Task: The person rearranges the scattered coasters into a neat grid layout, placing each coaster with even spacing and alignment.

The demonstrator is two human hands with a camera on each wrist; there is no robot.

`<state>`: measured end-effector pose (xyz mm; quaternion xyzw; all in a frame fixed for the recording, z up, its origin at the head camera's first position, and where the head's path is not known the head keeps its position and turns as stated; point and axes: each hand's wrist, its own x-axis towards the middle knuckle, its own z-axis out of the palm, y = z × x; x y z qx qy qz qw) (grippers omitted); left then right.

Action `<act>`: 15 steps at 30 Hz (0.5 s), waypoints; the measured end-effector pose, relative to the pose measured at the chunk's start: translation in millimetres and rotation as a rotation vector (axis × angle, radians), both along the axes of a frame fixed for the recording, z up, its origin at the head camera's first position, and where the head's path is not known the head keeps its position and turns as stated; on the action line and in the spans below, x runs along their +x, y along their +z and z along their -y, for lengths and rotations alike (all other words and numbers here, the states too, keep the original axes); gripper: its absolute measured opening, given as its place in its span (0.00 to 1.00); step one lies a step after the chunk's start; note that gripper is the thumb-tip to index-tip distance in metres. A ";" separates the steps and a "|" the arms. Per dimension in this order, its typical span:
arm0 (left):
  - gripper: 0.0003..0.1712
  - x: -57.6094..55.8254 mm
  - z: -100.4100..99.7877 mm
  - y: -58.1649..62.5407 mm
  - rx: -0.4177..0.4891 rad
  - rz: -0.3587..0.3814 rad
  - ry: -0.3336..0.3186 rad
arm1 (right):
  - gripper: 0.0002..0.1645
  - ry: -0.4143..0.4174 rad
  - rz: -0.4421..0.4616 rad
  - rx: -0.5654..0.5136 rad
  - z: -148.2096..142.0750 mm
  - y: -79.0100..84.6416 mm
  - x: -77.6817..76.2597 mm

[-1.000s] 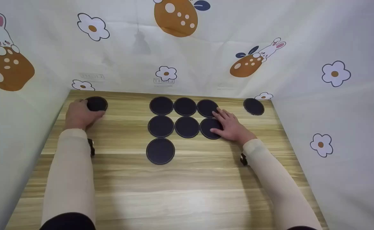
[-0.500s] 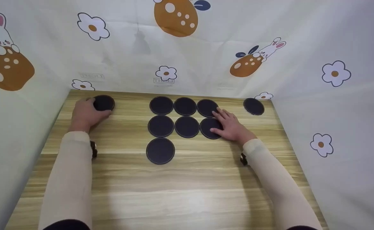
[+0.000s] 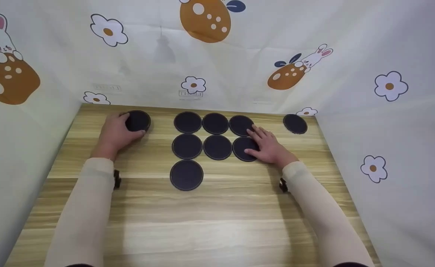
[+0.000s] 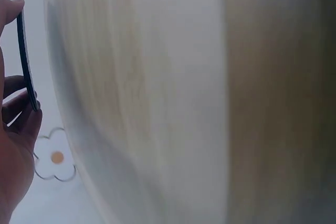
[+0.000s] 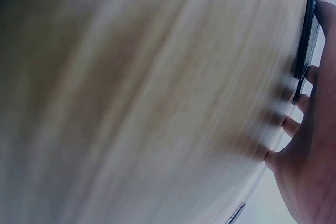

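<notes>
My left hand, at the back left of the table, grips a round black coaster by its edge between thumb and fingers. Edge-on in the left wrist view, the held coaster shows as a thin dark strip clear of the wood. My right hand lies with spread fingers on the right end of the coaster group. Its thumb rests on the right coaster of the second row, and its fingertips touch the right coaster of the back row.
Two rows of black coasters lie side by side, with a single coaster in front of their left end. Another coaster lies at the back right corner of the wooden table. Printed cloth walls enclose the back and sides.
My left hand has carried its coaster rightward from the back left corner toward the rows. The right hand and the coasters on the table have stayed in place.
</notes>
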<state>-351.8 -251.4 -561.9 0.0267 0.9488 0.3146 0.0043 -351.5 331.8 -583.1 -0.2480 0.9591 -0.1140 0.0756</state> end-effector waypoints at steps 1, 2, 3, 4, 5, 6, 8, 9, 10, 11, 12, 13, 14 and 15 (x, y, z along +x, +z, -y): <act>0.58 0.9 -3.4 0.8 -0.001 -0.011 -0.008 | 0.56 -0.001 -0.001 0.000 0.0 -0.1 0.0; 0.57 1.6 -6.6 1.5 0.000 -0.022 -0.016 | 0.56 -0.001 -0.001 0.001 0.1 0.0 0.0; 0.57 2.1 -9.8 2.0 -0.001 -0.032 -0.025 | 0.56 0.000 -0.002 0.001 0.2 0.0 0.0; 0.57 2.8 -13.4 2.8 -0.005 -0.040 -0.033 | 0.56 -0.001 -0.003 0.000 0.2 0.2 0.1; 0.57 3.3 -16.9 3.3 -0.008 -0.049 -0.040 | 0.56 -0.001 -0.006 -0.004 0.1 0.4 0.3; 0.56 3.7 -20.2 3.8 -0.012 -0.057 -0.048 | 0.56 0.000 -0.008 -0.009 0.2 0.7 0.5; 0.56 4.7 -26.4 4.7 -0.023 -0.073 -0.064 | 0.56 0.001 -0.011 -0.012 0.4 0.9 0.5; 0.57 5.4 -29.4 5.2 -0.027 -0.079 -0.072 | 0.56 0.000 -0.012 -0.013 0.5 0.9 0.6; 0.57 6.1 -32.5 5.6 -0.029 -0.083 -0.080 | 0.56 0.000 -0.012 -0.014 0.6 0.9 0.6; 0.57 6.5 -35.3 5.6 -0.030 -0.088 -0.088 | 0.56 -0.001 -0.012 -0.014 0.7 0.9 0.6; 0.57 7.1 -38.2 5.6 -0.028 -0.090 -0.095 | 0.56 -0.001 -0.011 -0.012 0.9 0.8 0.6; 0.57 7.8 -41.3 5.7 -0.024 -0.092 -0.103 | 0.56 -0.001 -0.010 -0.010 1.2 0.8 0.6; 0.57 8.4 -44.5 5.7 -0.021 -0.096 -0.112 | 0.56 0.000 -0.011 -0.009 1.4 0.7 0.5; 0.57 8.9 -47.7 5.7 -0.018 -0.101 -0.121 | 0.56 0.001 -0.011 -0.009 1.7 0.8 0.5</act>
